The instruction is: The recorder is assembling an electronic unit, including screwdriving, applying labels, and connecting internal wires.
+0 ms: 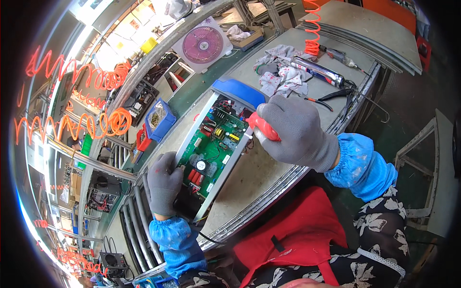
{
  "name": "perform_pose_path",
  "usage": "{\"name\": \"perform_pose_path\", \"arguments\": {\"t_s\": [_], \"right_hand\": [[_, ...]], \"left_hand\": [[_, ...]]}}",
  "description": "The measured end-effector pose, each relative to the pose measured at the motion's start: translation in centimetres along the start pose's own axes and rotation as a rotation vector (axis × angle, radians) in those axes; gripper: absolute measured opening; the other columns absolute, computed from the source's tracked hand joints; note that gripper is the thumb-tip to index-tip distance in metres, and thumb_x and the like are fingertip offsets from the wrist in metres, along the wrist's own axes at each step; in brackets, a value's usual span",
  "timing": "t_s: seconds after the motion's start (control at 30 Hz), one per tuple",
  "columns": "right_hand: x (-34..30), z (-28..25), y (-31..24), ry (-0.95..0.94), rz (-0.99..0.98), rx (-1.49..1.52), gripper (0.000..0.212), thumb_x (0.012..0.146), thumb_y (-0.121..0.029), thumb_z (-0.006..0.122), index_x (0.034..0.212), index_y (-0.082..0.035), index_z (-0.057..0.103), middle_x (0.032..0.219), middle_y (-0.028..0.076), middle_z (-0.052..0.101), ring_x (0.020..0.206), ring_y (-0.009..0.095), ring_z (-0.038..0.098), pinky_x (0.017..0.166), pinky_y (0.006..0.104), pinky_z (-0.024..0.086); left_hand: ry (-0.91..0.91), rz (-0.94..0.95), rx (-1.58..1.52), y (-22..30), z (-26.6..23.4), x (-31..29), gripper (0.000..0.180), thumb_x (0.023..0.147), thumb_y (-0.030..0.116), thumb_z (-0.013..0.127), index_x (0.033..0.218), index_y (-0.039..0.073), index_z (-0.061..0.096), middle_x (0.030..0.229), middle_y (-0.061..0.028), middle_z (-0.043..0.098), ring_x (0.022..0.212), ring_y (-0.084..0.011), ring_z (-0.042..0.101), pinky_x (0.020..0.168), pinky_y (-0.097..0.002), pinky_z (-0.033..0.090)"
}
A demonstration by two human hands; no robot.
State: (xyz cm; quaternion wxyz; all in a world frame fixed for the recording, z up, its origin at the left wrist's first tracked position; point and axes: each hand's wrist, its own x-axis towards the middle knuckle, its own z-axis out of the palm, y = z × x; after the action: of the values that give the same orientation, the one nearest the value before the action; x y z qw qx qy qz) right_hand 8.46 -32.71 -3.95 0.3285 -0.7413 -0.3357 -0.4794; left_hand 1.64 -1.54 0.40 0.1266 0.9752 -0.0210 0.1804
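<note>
An open metal chassis with a blue plastic end piece lies at a slant on the workbench. Inside it sits a green circuit board crowded with capacitors, coils and wires. My left hand, in a grey glove, is closed on the chassis's left side near its close end. The grey-gloved right hand makes a fist round a red-handled tool at the chassis's right rim, by the blue end. The tool's working end is too hidden to make out.
Right of the chassis lie spotted rags, a cartridge tube and black pliers. A pink fan stands at the back. Blue and red bins sit left, near conveyor rollers. Orange coiled hoses hang left.
</note>
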Motion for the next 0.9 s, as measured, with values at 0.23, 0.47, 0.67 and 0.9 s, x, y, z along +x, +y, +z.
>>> {"name": "perform_pose_path", "arguments": {"t_s": [0.23,0.47,0.67,0.9], "right_hand": [[-0.04,-0.52,-0.04,-0.048,0.009,0.005,0.039,0.061,-0.011,0.078,0.095,-0.002,0.062,0.079,0.011,0.058,0.064,0.03,0.058,0.057,0.0395,0.046],[0.02,-0.66,-0.12,-0.07,0.017,-0.009,0.036,0.062,-0.01,0.077,0.094,-0.003,0.062,0.079,0.011,0.059,0.065,0.03,0.059,0.057,0.0394,0.047],[0.11,-0.62,0.11,-0.036,0.045,0.043,0.033,0.063,-0.008,0.078,0.092,-0.003,0.061,0.078,0.012,0.06,0.066,0.031,0.061,0.059,0.0403,0.048],[0.21,-0.97,0.27,-0.039,0.052,-0.007,0.032,0.065,-0.008,0.078,0.092,-0.003,0.061,0.077,0.012,0.06,0.065,0.031,0.062,0.058,0.0396,0.049]], "left_hand": [[-0.005,-0.002,0.012,0.04,0.08,0.04,0.027,0.071,0.009,0.068,0.097,0.003,0.066,0.081,-0.0134,0.059,0.074,-0.0296,0.059,0.066,-0.038,0.045],[0.003,0.007,0.025,-0.13,0.04,-0.07,0.027,0.07,0.009,0.067,0.097,0.003,0.066,0.08,-0.0134,0.058,0.074,-0.0307,0.059,0.066,-0.0384,0.045],[0.003,0.001,0.038,0.02,0.11,0.0,0.026,0.071,0.009,0.066,0.096,0.004,0.066,0.081,-0.0133,0.058,0.074,-0.0311,0.06,0.066,-0.0392,0.046],[0.007,0.001,0.045,-0.52,0.18,-0.06,0.027,0.07,0.009,0.066,0.096,0.005,0.066,0.08,-0.0137,0.058,0.074,-0.0317,0.06,0.066,-0.0392,0.046]]}}
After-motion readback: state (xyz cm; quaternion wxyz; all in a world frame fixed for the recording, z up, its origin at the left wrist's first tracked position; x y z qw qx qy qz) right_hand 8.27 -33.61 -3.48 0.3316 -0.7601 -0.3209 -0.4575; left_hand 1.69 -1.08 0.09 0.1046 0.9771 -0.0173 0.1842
